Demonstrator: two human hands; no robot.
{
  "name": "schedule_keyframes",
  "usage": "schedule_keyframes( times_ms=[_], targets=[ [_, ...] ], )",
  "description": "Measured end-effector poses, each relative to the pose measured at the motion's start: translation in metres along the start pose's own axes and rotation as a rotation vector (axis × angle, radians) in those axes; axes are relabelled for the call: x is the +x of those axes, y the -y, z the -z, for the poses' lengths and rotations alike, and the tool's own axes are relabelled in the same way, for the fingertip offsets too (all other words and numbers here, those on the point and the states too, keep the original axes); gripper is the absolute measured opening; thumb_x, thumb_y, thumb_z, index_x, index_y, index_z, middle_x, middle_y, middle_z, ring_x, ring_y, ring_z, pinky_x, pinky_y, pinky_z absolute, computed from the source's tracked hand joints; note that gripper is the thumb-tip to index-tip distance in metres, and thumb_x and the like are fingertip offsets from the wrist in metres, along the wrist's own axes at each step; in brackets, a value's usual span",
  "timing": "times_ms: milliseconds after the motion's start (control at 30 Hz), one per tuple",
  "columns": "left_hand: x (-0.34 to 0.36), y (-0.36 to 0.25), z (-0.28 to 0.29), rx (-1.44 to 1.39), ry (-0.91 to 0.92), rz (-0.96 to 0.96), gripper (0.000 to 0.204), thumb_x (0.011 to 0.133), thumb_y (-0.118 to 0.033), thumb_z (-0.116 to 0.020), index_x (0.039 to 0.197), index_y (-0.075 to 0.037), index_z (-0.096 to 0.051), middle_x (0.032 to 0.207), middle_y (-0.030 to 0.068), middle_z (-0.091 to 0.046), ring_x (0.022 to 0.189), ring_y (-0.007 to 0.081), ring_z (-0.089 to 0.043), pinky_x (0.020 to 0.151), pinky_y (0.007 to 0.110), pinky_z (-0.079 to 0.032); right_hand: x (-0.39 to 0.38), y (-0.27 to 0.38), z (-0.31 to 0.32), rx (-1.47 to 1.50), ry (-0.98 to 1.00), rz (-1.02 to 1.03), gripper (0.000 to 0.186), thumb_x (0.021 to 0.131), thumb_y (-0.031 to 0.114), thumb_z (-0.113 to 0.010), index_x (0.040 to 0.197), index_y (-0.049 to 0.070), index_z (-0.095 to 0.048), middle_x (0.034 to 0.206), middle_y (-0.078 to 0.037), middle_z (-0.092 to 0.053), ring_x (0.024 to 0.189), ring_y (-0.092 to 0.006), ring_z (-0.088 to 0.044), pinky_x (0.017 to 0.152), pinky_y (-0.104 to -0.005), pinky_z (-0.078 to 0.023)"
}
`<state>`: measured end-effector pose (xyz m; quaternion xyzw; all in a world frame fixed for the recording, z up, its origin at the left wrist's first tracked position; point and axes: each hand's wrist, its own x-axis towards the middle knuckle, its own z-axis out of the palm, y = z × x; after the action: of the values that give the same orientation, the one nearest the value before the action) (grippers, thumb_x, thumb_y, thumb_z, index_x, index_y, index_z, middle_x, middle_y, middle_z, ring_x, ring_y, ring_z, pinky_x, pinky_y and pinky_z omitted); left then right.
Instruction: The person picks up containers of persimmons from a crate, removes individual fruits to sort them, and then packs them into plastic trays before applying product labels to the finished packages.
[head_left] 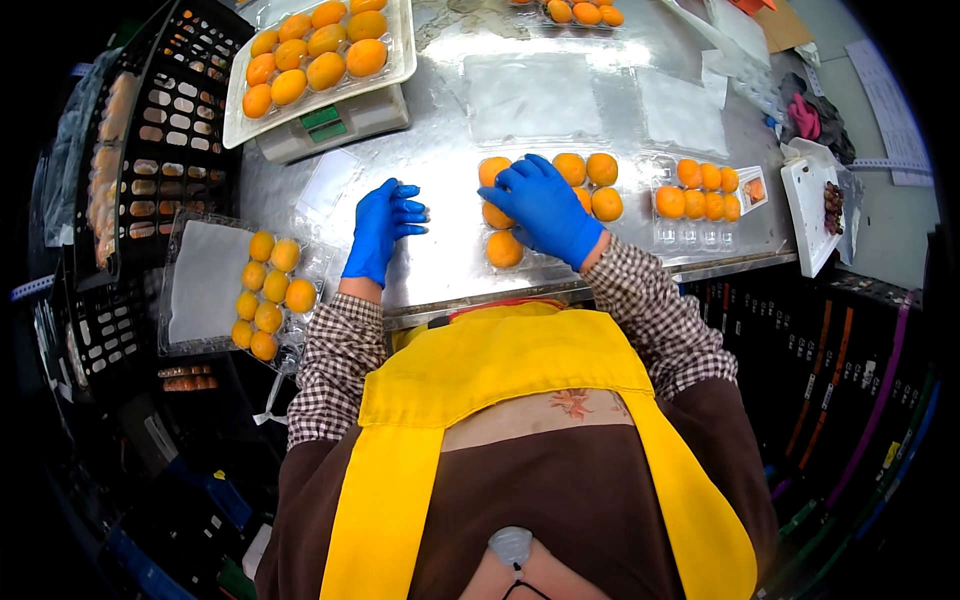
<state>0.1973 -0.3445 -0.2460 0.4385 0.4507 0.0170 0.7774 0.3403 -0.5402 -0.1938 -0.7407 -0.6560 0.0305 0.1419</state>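
At the far left a black crate [185,100] stands beside the left edge of the bench [430,160], and by its near left corner lies an open clear pack [205,285] with orange fruits in it; both are best left clear of the elbow. Toward the far left corner a scale [370,120] carries a white tray [405,75] of the same fruits; a low reach by the left arm should not jog it.

The left hand [388,230] is over the bench, inside the near edge, its fingers loosely spread with nothing in them; it would serve well steadying the near left side of the fruits beside it.

Those orange fruits [503,250] sit near the middle of the near edge; the right hand [545,205] lies over them, fingers bent down toward the left column; whether they grip a fruit or only touch it I cannot tell, and the hand hides part of the group. The step looks like settling fruits into place; a light touch from above with the finger pads should suit, since pressing may bruise ripe skin.

A flat clear lid [535,100] lies beyond, toward the far edge, and should stay uncreased; a filled pack [690,235] sits toward the near right corner, so the right wrist should turn without brushing it.
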Motion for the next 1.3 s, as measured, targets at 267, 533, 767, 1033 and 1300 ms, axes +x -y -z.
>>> schedule_keyframes(
  times_ms=[267, 533, 767, 1033, 1300],
  targets=[
    [0.005, 0.002, 0.004, -0.006, 0.01, 0.017, 0.038, 0.089, -0.031, -0.04, 0.087, 0.002, -0.059, 0.068, 0.014, -0.06, 0.065, 0.0279, -0.063, 0.056, 0.038, -0.055, 0.015, -0.005, -0.003, -0.107, 0.127, 0.079, 0.017, 0.064, 0.01, -0.061, 0.081, 0.012, -0.063, 0.085, -0.005, -0.054, 0.085, -0.023, -0.051, 0.081, -0.0349, -0.04],
    [0.003, 0.006, 0.001, -0.021, -0.018, -0.016, 0.036, 0.089, -0.03, -0.041, 0.089, 0.002, -0.059, 0.069, 0.0132, -0.061, 0.062, 0.0245, -0.062, 0.056, 0.033, -0.053, -0.003, 0.002, 0.037, 0.502, -0.131, -0.092, 0.045, 0.061, 0.011, -0.072, 0.102, 0.009, -0.054, 0.101, -0.007, -0.056, 0.096, -0.024, -0.053, 0.085, -0.0339, -0.042],
    [-0.056, -0.026, -0.042, 0.104, 0.084, -0.098, 0.033, 0.086, -0.031, -0.05, 0.102, -0.004, -0.058, 0.082, 0.0103, -0.061, 0.073, 0.0187, -0.062, 0.064, 0.028, -0.052, 0.0, 0.014, 0.053, 0.774, -0.285, -0.137, 0.047, 0.064, 0.002, -0.07, 0.106, 0.006, -0.05, 0.106, -0.009, -0.054, 0.097, -0.0232, -0.054, 0.085, -0.0302, -0.043],
    [-0.072, -0.043, -0.062, -0.088, 0.481, 0.067, 0.047, 0.09, -0.039, -0.041, 0.118, -0.002, -0.046, 0.102, 0.0182, -0.057, 0.085, 0.0263, -0.061, 0.069, 0.036, -0.053, 0.015, 0.016, 0.061, 0.699, -0.297, -0.09, 0.051, 0.063, 0.003, -0.07, 0.109, 0.007, -0.049, 0.106, -0.011, -0.05, 0.101, -0.0272, -0.05, 0.087, -0.0341, -0.042],
    [-0.067, -0.046, -0.067, -0.112, 0.513, 0.042, 0.048, 0.091, -0.04, -0.039, 0.116, 0.0, -0.046, 0.102, 0.0193, -0.057, 0.082, 0.0267, -0.061, 0.068, 0.037, -0.053, 0.018, 0.013, 0.058, 0.789, -0.246, -0.151, 0.052, 0.066, 0.007, -0.071, 0.112, 0.006, -0.048, 0.109, -0.01, -0.049, 0.102, -0.0248, -0.049, 0.089, -0.033, -0.04]
  ],
)
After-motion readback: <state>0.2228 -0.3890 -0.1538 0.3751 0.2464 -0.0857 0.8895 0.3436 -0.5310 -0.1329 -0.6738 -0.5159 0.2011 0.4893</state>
